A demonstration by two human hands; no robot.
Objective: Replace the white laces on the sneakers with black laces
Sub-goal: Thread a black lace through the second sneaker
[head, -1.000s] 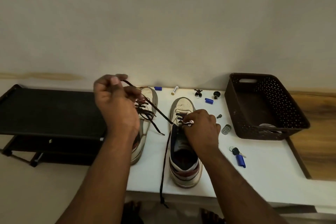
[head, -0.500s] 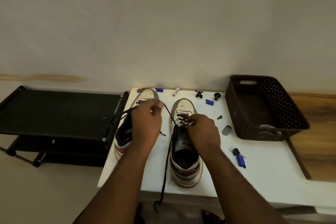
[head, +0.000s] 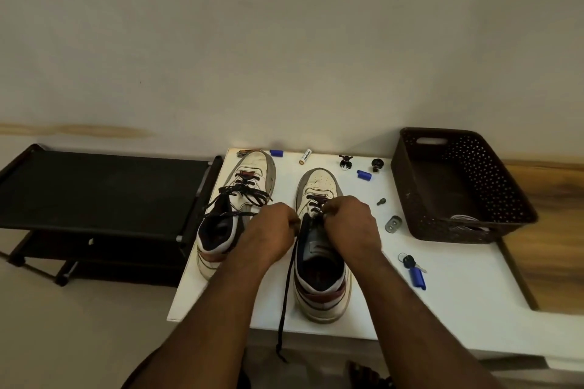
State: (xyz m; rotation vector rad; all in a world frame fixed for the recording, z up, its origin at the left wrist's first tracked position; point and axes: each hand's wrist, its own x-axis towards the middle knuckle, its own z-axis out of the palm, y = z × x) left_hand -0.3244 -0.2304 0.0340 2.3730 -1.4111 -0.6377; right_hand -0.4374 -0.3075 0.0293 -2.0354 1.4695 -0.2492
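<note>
Head view: left hand [head: 273, 230] has dropped from its high pull to join right hand [head: 352, 224]; both sets of fingers pinch the black lace [head: 286, 287] at the right sneaker [head: 319, 186], likely for the next eyelet.

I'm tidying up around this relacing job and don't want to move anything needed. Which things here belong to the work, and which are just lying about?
Part of the job:
- right white sneaker, under both hands
- left white sneaker, already laced black
- loose black lace

Lying about:
- dark perforated plastic basket
- blue-tagged keys
- blue caps
- small battery
- metal plate
</note>
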